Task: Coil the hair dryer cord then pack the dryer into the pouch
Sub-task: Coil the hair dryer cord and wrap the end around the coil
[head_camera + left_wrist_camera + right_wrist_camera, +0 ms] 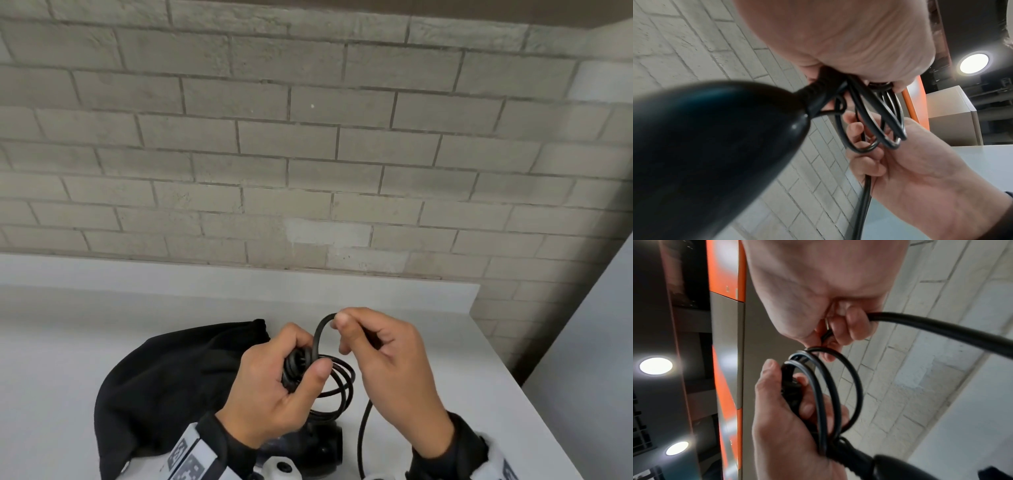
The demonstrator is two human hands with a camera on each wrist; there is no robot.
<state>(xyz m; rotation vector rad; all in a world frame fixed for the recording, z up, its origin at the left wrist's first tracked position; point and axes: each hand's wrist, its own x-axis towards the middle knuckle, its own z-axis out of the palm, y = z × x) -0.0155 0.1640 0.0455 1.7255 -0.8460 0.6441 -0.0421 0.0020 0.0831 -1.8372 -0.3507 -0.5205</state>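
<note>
My left hand [287, 377] grips several loops of the black cord coil [337, 383] together with the ribbed cord end of the black hair dryer [705, 154]. The dryer body [318, 445] hangs below the hand, mostly hidden by my wrists. My right hand [373, 346] pinches the cord [320, 330] between thumb and fingers, holding a fresh loop just above the coil. The loose cord [363, 435] trails down past my right wrist. The black fabric pouch [171, 387] lies on the table to the left, under my left forearm.
The white table [102, 308] ends against a grey brick wall [308, 154]. Its right edge [534, 401] runs diagonally toward me. The wrist views show an orange and grey cabinet [725, 272] and round ceiling lights [655, 365].
</note>
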